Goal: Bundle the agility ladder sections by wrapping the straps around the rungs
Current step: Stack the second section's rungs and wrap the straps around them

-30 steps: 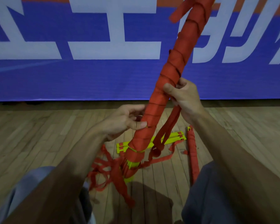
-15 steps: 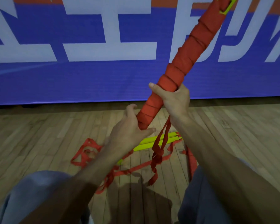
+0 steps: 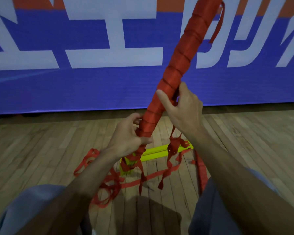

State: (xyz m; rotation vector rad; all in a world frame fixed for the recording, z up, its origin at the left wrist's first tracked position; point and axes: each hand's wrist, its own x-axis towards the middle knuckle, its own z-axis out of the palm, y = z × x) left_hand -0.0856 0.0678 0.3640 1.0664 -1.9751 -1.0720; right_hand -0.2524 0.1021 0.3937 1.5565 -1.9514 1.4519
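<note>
bundle (image 3: pixel 180 70): wrapping step, nearly done. left hand (image 3: pixel 127 136) grips low end; right hand (image 3: pixel 185 109) grips middle. next, likely: wind loose straps (image 3: pixel 172 148) round.

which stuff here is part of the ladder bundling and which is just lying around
In the job: wrapped bundle, gripped by left hand and right hand; loose red straps; yellow rungs.
Just there: blue banner; wooden floor.
</note>
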